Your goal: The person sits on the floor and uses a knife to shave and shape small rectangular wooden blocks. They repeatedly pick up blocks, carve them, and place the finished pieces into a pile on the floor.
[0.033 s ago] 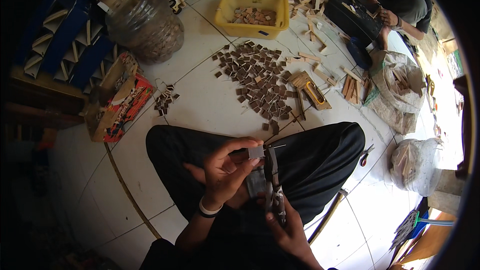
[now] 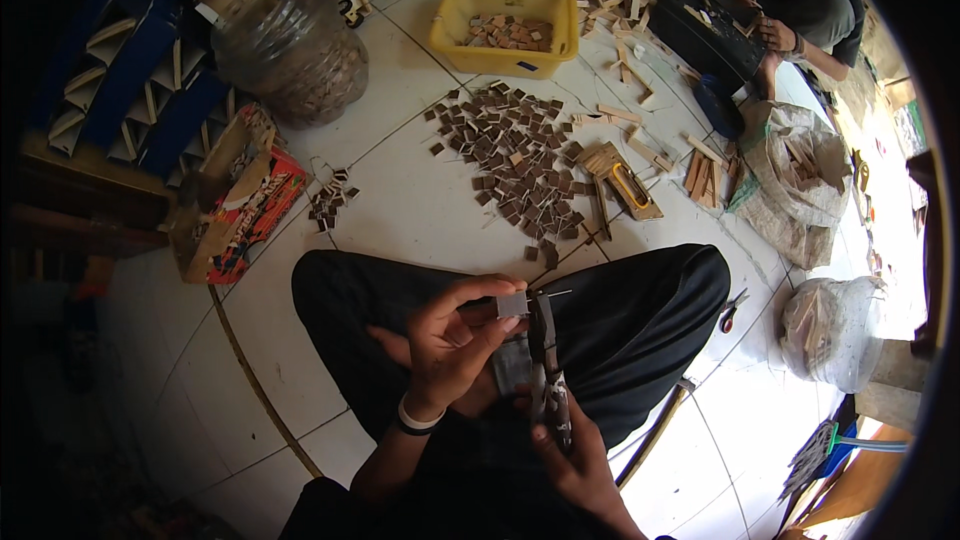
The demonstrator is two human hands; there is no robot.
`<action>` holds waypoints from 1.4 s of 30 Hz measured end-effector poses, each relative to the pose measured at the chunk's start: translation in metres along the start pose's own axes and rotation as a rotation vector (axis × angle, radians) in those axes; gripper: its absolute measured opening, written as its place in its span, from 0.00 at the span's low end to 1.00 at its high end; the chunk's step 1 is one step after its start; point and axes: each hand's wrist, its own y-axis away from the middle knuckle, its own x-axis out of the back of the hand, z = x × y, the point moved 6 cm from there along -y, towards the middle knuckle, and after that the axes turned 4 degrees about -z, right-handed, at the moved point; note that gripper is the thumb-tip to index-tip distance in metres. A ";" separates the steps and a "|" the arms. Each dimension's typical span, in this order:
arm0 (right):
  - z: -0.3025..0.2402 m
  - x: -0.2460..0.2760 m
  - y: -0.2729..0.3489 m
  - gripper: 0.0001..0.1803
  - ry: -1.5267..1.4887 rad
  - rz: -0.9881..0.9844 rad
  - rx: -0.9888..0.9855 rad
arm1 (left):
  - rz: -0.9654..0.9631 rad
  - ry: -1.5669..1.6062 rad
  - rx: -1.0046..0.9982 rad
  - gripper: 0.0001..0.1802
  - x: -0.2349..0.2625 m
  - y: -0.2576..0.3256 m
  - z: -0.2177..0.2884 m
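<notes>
Over my lap, my left hand (image 2: 442, 352) pinches a small grey square piece (image 2: 512, 305) between thumb and fingertips. My right hand (image 2: 575, 465) is wrapped round the worn, dark handles of a pair of pliers (image 2: 541, 328), which point away from me. The jaws stand right beside the square piece. A thin metal pin or wire (image 2: 560, 292) sticks out past the jaws to the right; I cannot tell whether it is joined to the piece. On the floor ahead lies a wide heap of small brown square pieces (image 2: 520, 165), several with thin pins showing.
A smaller pile of squares (image 2: 332, 200) lies left, by a red carton (image 2: 262, 225). Beyond the heap stands a yellow tub (image 2: 500, 62). A wooden board with a yellow-handled tool (image 2: 628, 185), scissors (image 2: 730, 315) and a sack (image 2: 790, 200) are right. A co-worker (image 2: 800, 0) sits far right.
</notes>
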 end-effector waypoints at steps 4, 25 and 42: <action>0.002 -0.001 0.001 0.27 0.015 0.009 0.008 | -0.009 -0.031 -0.027 0.19 0.001 0.001 0.001; 0.001 -0.008 0.002 0.25 0.050 0.016 -0.002 | 0.003 0.013 -0.059 0.19 0.007 0.007 0.005; -0.001 -0.010 0.003 0.38 0.029 -0.065 -0.052 | 0.021 -0.036 -0.137 0.18 0.009 0.007 0.002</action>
